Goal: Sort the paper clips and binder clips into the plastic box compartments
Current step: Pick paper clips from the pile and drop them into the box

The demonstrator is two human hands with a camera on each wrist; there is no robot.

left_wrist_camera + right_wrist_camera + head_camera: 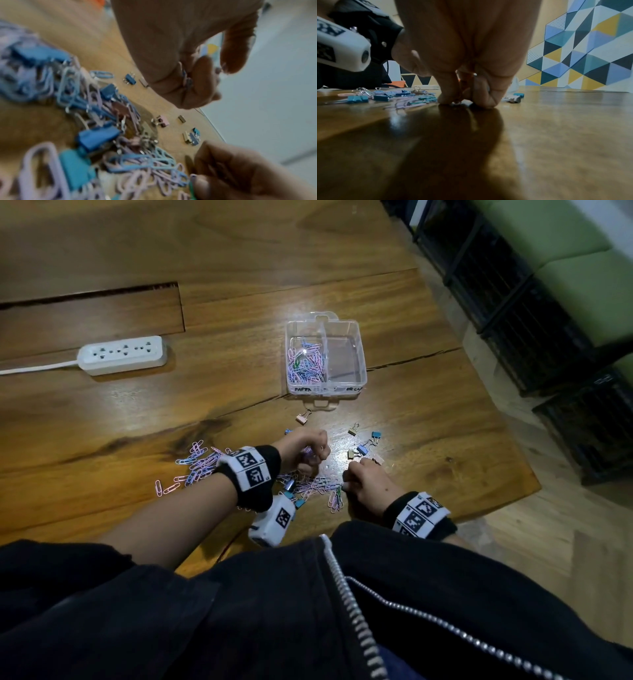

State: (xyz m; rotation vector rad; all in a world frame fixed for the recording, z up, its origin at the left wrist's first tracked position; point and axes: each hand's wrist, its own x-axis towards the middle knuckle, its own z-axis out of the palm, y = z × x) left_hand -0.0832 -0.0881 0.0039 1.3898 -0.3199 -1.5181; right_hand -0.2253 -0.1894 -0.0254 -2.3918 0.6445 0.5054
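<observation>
Wood table (239,302), glossy w/ long cracks; geometric wall panel (582,47) behind. I see left hand (305,451) clenched on paper clips (186,79), right hand (364,481) pinching clip from pile (318,484). Plastic box (361,371) farther back, clips in left compartment. Power strip (121,355) far left.

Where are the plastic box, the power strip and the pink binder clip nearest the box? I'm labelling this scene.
box (362,361): head view, right wall.
power strip (122,355): head view, top face.
pink binder clip (301,418): head view, pink body.
</observation>
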